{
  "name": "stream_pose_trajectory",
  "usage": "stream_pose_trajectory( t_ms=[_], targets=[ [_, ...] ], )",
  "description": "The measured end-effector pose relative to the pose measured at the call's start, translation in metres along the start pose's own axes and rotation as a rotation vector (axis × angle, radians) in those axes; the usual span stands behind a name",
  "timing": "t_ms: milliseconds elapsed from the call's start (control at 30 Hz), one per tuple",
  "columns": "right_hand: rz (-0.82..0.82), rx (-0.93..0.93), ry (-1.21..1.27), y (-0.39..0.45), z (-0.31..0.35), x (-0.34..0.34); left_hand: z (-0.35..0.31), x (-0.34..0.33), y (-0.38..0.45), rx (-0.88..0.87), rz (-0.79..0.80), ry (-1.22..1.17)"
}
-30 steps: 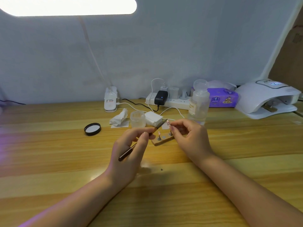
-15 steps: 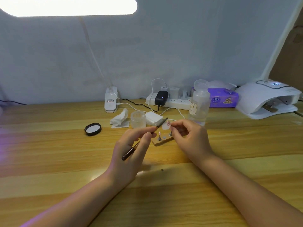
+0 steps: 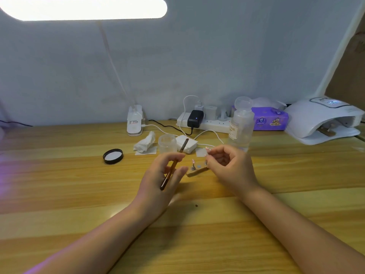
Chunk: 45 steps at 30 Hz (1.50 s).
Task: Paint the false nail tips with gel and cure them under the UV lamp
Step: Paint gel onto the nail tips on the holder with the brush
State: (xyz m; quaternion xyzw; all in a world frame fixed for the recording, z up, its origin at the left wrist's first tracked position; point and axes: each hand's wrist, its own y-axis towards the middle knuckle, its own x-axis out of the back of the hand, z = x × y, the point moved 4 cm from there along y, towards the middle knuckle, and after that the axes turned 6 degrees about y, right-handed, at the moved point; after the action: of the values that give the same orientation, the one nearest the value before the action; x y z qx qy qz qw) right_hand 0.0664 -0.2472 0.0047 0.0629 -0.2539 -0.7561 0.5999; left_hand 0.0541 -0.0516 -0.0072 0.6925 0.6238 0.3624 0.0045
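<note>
Your left hand [image 3: 162, 175] pinches a brush [image 3: 173, 165] between thumb and forefinger, handle running down across the palm, bristle end pointing up and away toward the clear jar [image 3: 167, 143]; that slant likely keeps the wet tip off the worktop [image 3: 59, 194] and ready to dip or stroke. Your right hand [image 3: 229, 167] is curled, fingertips pinching something small at the right end of the wooden holder [image 3: 197, 171]; it reads as one nail tip on its stand, but it is too small to be sure. The holder lies on the worktop between your two hands, close enough that neither wrist has to reach. One nail tip [image 3: 193, 164] stands upright on its left part, free of both hands. The UV lamp [image 3: 324, 123] sits well apart at the far right, display lit, mouth facing the work, so a cure is a short slide away. The jar lid [image 3: 113, 156] lies off to the left, inside up. A crumpled tissue [image 3: 145, 144] and a stack of wipes [image 3: 186, 144] sit just behind the jar, near for cleaning the brush. A clear bottle [image 3: 242, 125] stands behind your right hand. By my judgement, painting is under way and curing is not yet begun. Watch for smearing where the fingers pinch.
</note>
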Motion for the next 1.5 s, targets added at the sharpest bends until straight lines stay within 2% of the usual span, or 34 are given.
stream_pose_trajectory(
  t_ms=[133, 433, 800, 1200, 1333, 1500],
  targets=[
    [0.124, -0.024, 0.005, -0.001, -0.003, -0.007, 0.003, -0.009, 0.002, 0.023, 0.129, 0.121],
    [0.118, 0.000, -0.321, 0.003, -0.011, -0.009, 0.004, -0.016, 0.003, 0.072, 0.281, 0.168],
    [0.153, -0.054, -0.542, 0.006, -0.015, -0.009, 0.001, -0.015, 0.002, 0.089, 0.290, 0.150],
    [0.176, 0.015, -0.555, 0.000, -0.008, -0.013, 0.000, -0.015, 0.002, 0.076, 0.289, 0.148],
    [0.275, 0.048, -0.572, -0.002, -0.005, -0.018, -0.001, -0.015, 0.000, 0.033, 0.280, 0.186],
    [0.319, 0.054, -0.577, 0.000, -0.007, -0.019, -0.007, -0.017, -0.001, -0.069, 0.285, 0.256]
  ],
)
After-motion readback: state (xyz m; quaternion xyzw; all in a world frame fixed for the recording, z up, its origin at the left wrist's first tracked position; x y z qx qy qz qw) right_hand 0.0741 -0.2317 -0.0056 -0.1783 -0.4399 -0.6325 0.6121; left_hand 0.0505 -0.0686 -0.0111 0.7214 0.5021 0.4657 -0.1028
